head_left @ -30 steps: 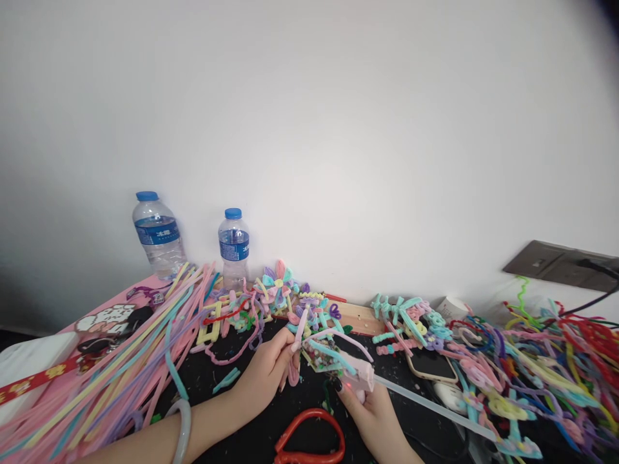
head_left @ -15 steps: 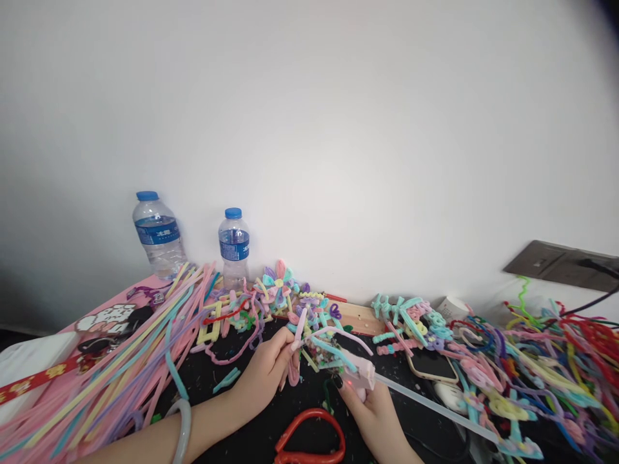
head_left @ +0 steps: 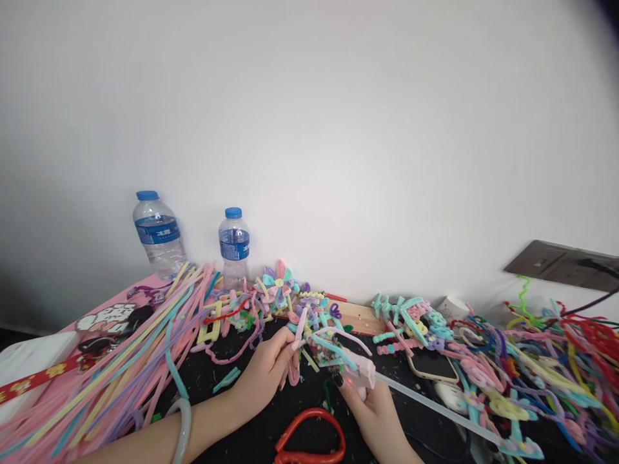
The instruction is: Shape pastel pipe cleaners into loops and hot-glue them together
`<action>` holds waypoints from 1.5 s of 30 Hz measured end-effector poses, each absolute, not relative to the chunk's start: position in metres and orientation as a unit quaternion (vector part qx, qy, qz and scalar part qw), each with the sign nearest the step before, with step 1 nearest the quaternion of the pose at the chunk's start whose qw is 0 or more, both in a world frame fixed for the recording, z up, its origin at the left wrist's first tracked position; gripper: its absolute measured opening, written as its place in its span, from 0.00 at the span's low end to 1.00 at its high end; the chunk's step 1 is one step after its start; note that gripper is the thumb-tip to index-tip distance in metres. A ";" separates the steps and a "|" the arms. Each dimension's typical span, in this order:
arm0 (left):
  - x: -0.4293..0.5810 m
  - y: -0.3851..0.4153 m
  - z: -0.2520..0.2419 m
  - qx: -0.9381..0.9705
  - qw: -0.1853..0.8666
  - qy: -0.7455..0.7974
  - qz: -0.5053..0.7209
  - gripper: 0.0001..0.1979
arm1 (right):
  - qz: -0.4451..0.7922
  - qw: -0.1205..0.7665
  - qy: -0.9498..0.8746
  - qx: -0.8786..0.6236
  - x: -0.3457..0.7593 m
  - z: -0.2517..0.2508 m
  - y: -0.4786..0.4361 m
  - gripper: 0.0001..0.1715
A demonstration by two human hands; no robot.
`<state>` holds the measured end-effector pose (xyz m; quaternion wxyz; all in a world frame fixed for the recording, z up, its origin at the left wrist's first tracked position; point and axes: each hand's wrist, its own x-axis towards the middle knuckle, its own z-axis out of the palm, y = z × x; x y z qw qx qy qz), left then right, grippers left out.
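My left hand [head_left: 265, 368], with a pale bangle [head_left: 182, 425] on its wrist, pinches a lilac pipe cleaner [head_left: 300, 325] that stands up from the fingertips. A pale pink glue gun [head_left: 358, 372] with a small red light is gripped in my right hand [head_left: 380, 422]. Out of its back runs a long translucent glue stick [head_left: 435, 407]. The gun's nozzle is hidden behind a blue pipe cleaner [head_left: 336, 351] and other bits between the two hands. Red-handled scissors [head_left: 344, 444] lie on the black mat just below, handles partly cut off by the view.
Loose pipe cleaners [head_left: 145, 351] spread across the left side; a tangled pile [head_left: 570, 380] covers the right. Two water bottles [head_left: 157, 232] stand by the wall. Finished pipe-cleaner flowers [head_left: 279, 282] sit at the back. A phone [head_left: 432, 365] and a white mouse [head_left: 449, 396] lie at right.
Almost nothing differs. Both hands keep the same place and hold, and the glue gun has shifted only very slightly.
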<state>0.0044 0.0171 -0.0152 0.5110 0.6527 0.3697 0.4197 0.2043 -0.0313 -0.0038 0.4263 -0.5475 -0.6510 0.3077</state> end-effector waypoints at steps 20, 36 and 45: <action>0.005 0.019 -0.016 0.668 0.520 0.372 0.380 0.14 | 0.299 0.414 -0.668 -0.541 0.204 -0.005 -0.031 0.18; 0.005 0.020 -0.019 0.672 0.521 0.371 0.373 0.14 | 0.308 0.401 -0.669 -0.545 0.205 -0.007 -0.030 0.18; 0.005 0.019 -0.018 0.664 0.524 0.372 0.383 0.14 | 0.295 0.428 -0.672 -0.528 0.205 -0.004 -0.031 0.15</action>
